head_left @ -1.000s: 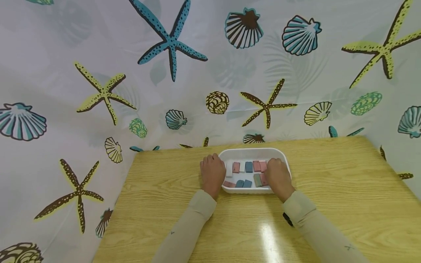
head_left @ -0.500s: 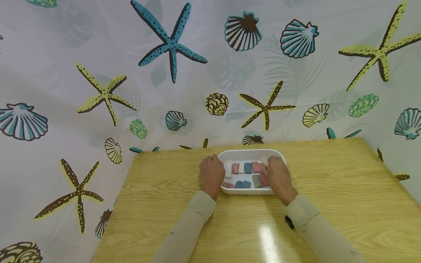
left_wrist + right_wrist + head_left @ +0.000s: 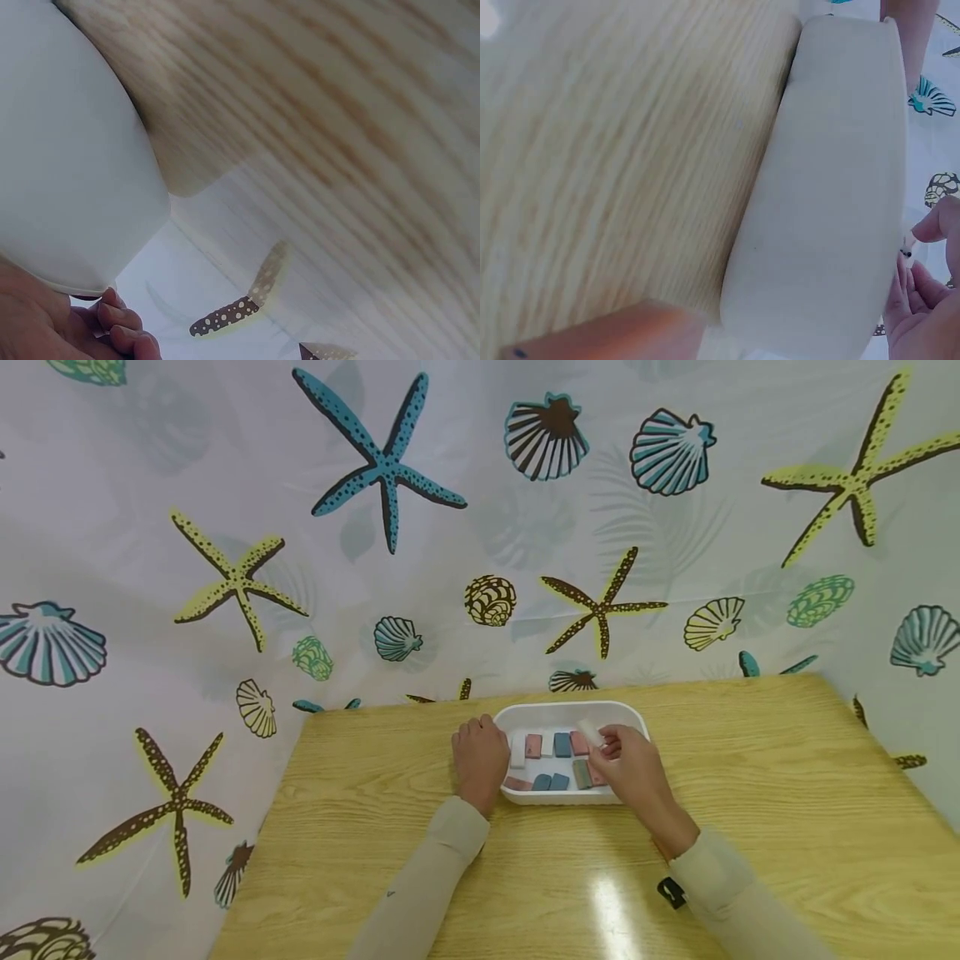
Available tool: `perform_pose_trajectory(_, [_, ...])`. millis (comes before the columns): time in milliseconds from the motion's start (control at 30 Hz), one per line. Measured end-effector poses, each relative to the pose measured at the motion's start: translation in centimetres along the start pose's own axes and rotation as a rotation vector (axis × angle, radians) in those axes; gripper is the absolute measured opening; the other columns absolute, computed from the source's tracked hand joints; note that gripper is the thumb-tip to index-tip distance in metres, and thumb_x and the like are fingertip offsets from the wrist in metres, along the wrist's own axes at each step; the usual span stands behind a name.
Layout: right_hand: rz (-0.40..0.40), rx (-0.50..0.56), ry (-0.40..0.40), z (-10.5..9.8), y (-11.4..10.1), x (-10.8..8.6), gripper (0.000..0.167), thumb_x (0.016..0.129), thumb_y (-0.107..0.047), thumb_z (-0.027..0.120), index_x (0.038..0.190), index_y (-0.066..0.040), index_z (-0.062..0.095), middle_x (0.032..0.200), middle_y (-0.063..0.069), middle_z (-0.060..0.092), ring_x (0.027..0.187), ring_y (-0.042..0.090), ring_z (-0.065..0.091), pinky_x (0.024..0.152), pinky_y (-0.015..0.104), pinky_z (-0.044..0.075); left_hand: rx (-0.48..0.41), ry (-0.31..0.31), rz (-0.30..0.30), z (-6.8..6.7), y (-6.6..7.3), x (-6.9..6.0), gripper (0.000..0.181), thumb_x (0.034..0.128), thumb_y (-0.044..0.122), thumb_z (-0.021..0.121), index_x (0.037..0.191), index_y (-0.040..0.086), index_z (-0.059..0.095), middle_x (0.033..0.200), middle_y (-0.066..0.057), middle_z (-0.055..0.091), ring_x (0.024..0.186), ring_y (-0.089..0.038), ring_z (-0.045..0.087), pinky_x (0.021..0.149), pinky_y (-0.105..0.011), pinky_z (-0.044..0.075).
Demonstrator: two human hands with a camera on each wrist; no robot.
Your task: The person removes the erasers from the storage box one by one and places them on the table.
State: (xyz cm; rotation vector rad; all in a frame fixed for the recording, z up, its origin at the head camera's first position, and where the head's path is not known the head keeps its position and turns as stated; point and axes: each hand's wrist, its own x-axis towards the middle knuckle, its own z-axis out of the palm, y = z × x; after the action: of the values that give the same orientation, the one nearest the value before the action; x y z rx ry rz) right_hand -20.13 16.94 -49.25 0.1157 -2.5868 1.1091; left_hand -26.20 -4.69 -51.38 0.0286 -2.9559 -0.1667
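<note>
In the head view, the left hand (image 3: 480, 762) stays at the left end of the white tray (image 3: 562, 797), fingers curled at its rim as they were half a second ago. The right hand (image 3: 637, 770) has turned from its bunched pose; thumb and fingertips pinch a white block (image 3: 591, 732), tilted over the tray's right side and showing more plainly than before. Small flat matte pieces lie inside: pink blocks (image 3: 533, 745), blue blocks (image 3: 562, 744) and a greyish-green block (image 3: 581, 774). The smooth, round-cornered tray sits on a wood-grained tabletop (image 3: 375, 768) before a sheet (image 3: 450, 543) printed with starfish and shells.

In the left wrist view, the tray's plain curved wall fills the left, the left hand gripping its edge.

In the right wrist view, the long wall rises to a thin lip; beyond it the right hand's thumb and fingers nearly meet on a pale, dark-marked piece
</note>
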Motion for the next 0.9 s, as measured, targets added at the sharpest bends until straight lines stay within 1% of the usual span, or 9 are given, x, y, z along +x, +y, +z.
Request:
perform_pose_trajectory(133, [-0.036,0.038,0.013,-0.5,-0.4,-0.8,0.033,0.079,-0.015,0.07,0.104,0.002,0.058,0.089,0.009,0.059,0.077,0.021,0.058,0.07,0.039,0.051,-0.003,0.001,-0.01,0.0,0.0,0.0,0.032,0.0975,0.031,0.042,0.109,0.004,0.055,0.101,-0.01,0.057,0.095,-0.024,0.051,0.085,-0.038,0.04])
perform_pose_trajectory(233, [-0.039,0.063,0.012,-1.1,-0.7,-1.5,0.035,0.078,-0.016,0.073,0.106,0.001,0.058,0.089,0.008,0.06,0.078,0.021,0.059,0.07,0.041,0.051,-0.003,0.006,-0.004,0.0,0.0,0.0,0.032,0.0976,0.031,0.041,0.108,0.004,0.055,0.1,-0.01,0.057,0.095,-0.024,0.052,0.085,-0.039,0.04])
perform_pose_trajectory(333, [-0.045,0.062,0.018,-1.7,-1.0,-2.1,0.036,0.079,-0.018,0.073,0.106,0.0,0.059,0.088,0.008,0.061,0.078,0.021,0.06,0.069,0.043,0.051,-0.004,0.012,0.002,0.0,0.0,0.0,0.032,0.0975,0.031,0.042,0.107,0.004,0.055,0.098,-0.009,0.057,0.094,-0.024,0.052,0.084,-0.039,0.04])
perform_pose_trajectory(500, [-0.045,0.049,0.04,-2.9,-1.1,-3.5,0.03,0.08,-0.016,0.069,0.106,-0.002,0.06,0.087,0.004,0.062,0.078,0.018,0.062,0.07,0.041,0.05,-0.005,0.026,0.007,0.0,0.0,-0.1,0.031,0.0968,0.031,0.045,0.106,0.004,0.055,0.096,-0.009,0.056,0.092,-0.024,0.052,0.084,-0.038,0.04])
perform_pose_trajectory(600, [-0.033,0.04,0.06,-3.7,-0.9,-4.6,0.028,0.081,-0.015,0.068,0.106,-0.005,0.061,0.086,0.001,0.062,0.078,0.016,0.063,0.069,0.033,0.051,-0.007,0.036,0.01,0.0,0.0,-0.1,0.03,0.0964,0.031,0.046,0.105,0.004,0.056,0.094,-0.009,0.056,0.09,-0.023,0.051,0.083,-0.038,0.04])
perform_pose_trajectory(767, [-0.046,0.037,0.1,-5.0,-0.2,-6.2,0.026,0.08,-0.01,0.068,0.105,-0.004,0.062,0.089,0.001,0.062,0.077,0.015,0.063,0.069,0.017,0.047,-0.009,0.039,0.014,-0.1,0.0,-0.2,0.029,0.0965,0.03,0.046,0.103,0.003,0.055,0.093,-0.009,0.056,0.088,-0.023,0.05,0.082,-0.038,0.04])
perform_pose_trajectory(800, [-0.045,0.038,0.108,-5.2,0.0,-6.6,0.026,0.08,-0.009,0.068,0.105,-0.003,0.062,0.089,0.001,0.062,0.077,0.015,0.063,0.069,0.014,0.046,-0.006,0.038,0.015,-0.1,0.0,-0.2,0.029,0.0965,0.03,0.046,0.103,0.003,0.055,0.093,-0.009,0.055,0.088,-0.023,0.05,0.082,-0.037,0.04])
perform_pose_trajectory(900, [-0.03,0.029,0.125,-5.8,0.5,-7.7,0.027,0.078,-0.007,0.069,0.104,-0.003,0.063,0.089,0.0,0.062,0.076,0.014,0.062,0.07,0.013,0.046,0.003,0.036,0.017,0.0,0.0,-0.2,0.03,0.0965,0.03,0.046,0.104,0.003,0.055,0.093,-0.01,0.056,0.088,-0.024,0.051,0.082,-0.038,0.041])
